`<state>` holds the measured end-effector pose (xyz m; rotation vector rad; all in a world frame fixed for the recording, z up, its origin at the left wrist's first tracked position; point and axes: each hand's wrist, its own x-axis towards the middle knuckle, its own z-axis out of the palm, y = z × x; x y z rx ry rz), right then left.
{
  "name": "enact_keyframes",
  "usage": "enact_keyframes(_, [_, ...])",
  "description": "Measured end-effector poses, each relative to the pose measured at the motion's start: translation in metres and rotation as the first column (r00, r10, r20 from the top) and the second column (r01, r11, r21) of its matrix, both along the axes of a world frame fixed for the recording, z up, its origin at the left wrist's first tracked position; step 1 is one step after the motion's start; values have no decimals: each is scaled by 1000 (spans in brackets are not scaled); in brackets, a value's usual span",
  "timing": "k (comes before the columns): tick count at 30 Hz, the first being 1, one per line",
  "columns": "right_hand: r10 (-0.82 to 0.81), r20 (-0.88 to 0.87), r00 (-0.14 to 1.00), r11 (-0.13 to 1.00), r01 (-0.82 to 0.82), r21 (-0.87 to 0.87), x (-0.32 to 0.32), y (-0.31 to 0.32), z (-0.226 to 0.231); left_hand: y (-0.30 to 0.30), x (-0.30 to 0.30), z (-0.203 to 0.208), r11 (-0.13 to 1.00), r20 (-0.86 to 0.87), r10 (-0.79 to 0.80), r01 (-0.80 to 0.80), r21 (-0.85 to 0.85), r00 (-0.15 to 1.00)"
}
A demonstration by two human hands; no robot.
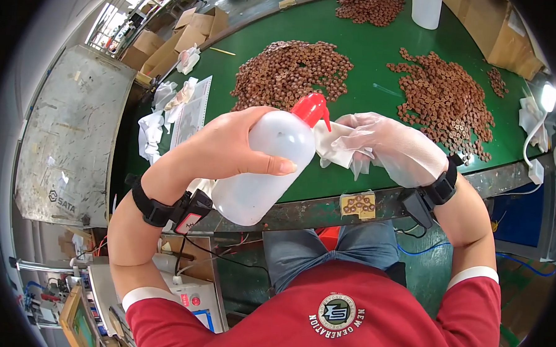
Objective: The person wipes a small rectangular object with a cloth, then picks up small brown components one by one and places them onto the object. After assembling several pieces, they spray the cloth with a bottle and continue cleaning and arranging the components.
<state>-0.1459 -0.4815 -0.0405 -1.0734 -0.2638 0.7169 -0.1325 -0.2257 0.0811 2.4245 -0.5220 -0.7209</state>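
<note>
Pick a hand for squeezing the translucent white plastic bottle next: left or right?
Left, most likely: the bare left hand grips the translucent white plastic bottle around its body. The right hand, in a clear plastic glove, holds a soft white cloth by the red plastic nozzle cap, so it looks occupied.

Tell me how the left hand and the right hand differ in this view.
The left hand is bare, while the right hand wears a thin, see-through glove. The left hand grips a translucent white bottle, while the right hand pinches a white wipe near the bottle's red nozzle. Both wrists carry black straps.
</note>
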Motion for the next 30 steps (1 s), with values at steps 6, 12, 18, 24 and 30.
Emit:
enact_keyframes(6, [-48, -28, 998, 998, 49, 39, 1, 0, -15, -3, 1, 4, 1000, 6, -16, 16, 24, 1000])
enact_keyframes(12, [13, -30, 999, 1000, -13, -2, 3, -1, -11, 1, 1, 1, 1000, 21, -9, 8, 26, 1000])
enact_keyframes(18, [-87, -110, 990, 996, 89, 14, -5, 1, -9, 1, 0, 3, 996, -25, 0, 2, 93, 1000])
enact_keyframes(24, [7, -54, 999, 1000, -7, -9, -4, -2, -4, -5, 2, 10, 990, -98, 4, 9, 138, 995])
enact_keyframes(30, [53, -32, 998, 998, -54, -23, -5, -2, -2, -8, 3, 8, 993, -119, -16, 30, 118, 993])
